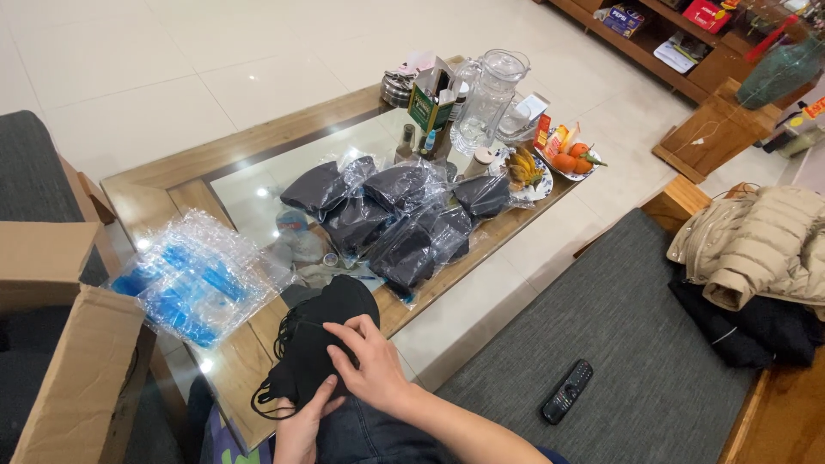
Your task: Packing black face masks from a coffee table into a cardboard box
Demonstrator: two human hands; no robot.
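Note:
A stack of black face masks (pixel 322 339) with dangling ear loops rests on my lap at the table's near edge. My right hand (pixel 365 361) lies on top of the stack, fingers pressing on it. Below it, my left hand (pixel 301 430) holds the stack from underneath at its lower edge. Several clear plastic bags of black masks (pixel 395 215) lie piled in the middle of the glass-topped wooden coffee table (pixel 215 163). A heap of empty clear bags with blue print (pixel 193 279) sits at the table's left end.
An open cardboard box (pixel 69 344) stands at the left. A glass pitcher (pixel 490 99), small bottles, and a plate of fruit (pixel 571 159) occupy the table's far end. A black remote (pixel 567 391) lies on the grey sofa cushion, with a beige puffer jacket (pixel 760 241) at the right.

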